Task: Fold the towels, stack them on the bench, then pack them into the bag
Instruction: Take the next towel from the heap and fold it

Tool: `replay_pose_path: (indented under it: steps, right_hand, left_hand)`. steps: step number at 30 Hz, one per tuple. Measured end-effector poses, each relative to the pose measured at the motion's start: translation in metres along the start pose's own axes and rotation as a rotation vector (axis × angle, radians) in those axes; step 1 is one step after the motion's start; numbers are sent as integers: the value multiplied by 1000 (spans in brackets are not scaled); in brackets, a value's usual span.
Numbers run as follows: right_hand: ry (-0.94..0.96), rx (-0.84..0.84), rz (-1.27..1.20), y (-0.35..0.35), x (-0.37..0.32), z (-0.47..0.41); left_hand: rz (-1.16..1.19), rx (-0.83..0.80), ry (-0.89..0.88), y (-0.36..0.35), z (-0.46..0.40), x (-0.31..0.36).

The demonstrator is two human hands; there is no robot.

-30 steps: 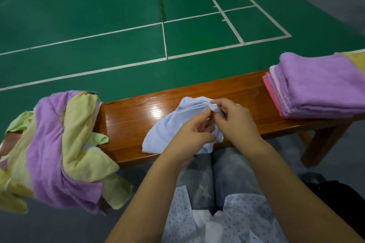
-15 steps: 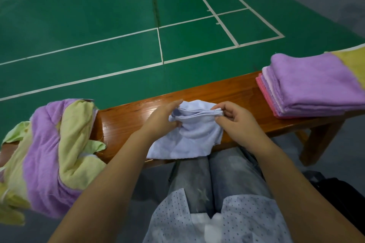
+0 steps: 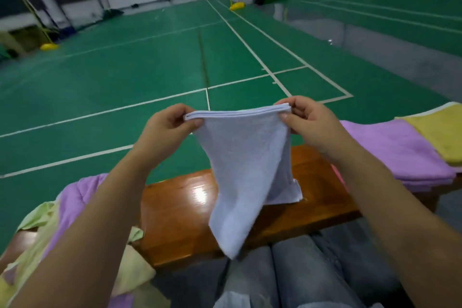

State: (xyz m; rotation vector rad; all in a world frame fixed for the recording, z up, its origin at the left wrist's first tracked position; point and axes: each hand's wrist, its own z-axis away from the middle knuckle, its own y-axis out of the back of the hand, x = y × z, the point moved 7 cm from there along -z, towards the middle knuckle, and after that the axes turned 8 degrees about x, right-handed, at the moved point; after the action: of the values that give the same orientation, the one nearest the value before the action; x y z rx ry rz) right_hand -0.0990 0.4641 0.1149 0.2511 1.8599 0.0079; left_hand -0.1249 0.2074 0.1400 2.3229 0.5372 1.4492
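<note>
The pale blue towel (image 3: 246, 157) hangs in the air above the middle of the wooden bench (image 3: 180, 212), doubled over so that 2 layered hems run level along its top edge, and it narrows downward to a soft point that dangles just over the person's grey trouser knees (image 3: 287, 270); a back corner of it seems to reach down to the bench top, though I cannot tell if it touches. The left hand (image 3: 166, 124) pinches the left top corner, thumb pressed against curled fingers with the cloth between them. The right hand (image 3: 303, 117) pinches the right top corner the same way, thumb underneath and fingers curled over the hem. Going from the left, a loose heap of unfolded towels (image 3: 75, 197), lilac and pale yellow-green, slumps over the left end of the bench, and the left forearm crosses in front of much of it. The bench itself is glossy orange-brown wood with a bright glare spot beside the hanging cloth. On its right end lies a flat stack of folded towels (image 3: 390, 152), lilac on top with a thin pink edge below, and a yellow folded towel (image 3: 437, 135) on the far corner; the right forearm hides the stack's near edge. The cloth looks soft and napped. Beyond lies a green court floor (image 3: 150, 70) with white lines.
</note>
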Motion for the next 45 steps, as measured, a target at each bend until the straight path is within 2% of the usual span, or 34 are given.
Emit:
replay_pose_path:
  steps: [4, 8, 15, 19, 22, 27, 30, 35, 39, 45]
  right_hand:
    - [145, 21, -147, 8, -72, -25]
    - [147, 14, -141, 9, -99, -35]
    - [113, -114, -208, 14, -109, -15]
    - [83, -153, -208, 11, -107, -15]
    - [4, -170, -179, 2, -92, -22]
    - [-129, -183, -95, -18, -54, -40]
    - [-94, -115, -152, -18, -56, -49]
    - [10, -82, -225, -2, -69, -34]
    - [-77, -152, -189, -5, -13, 14]
    - [-505, -248, -56, -18, 143, 134]
  left_hand:
    - [106, 167, -133, 39, -18, 54]
    - [22, 212, -182, 48, -17, 73]
    - [191, 270, -172, 63, 3, 81]
    - [200, 268, -152, 65, 6, 83]
    - [170, 249, -75, 56, -3, 63]
    - [-25, 158, 127, 32, -25, 15]
    - [-5, 185, 130, 35, -39, 16]
    - [206, 196, 51, 43, -18, 46]
    - [296, 99, 120, 22, 49, 8]
    - [180, -189, 438, -47, 175, -81]
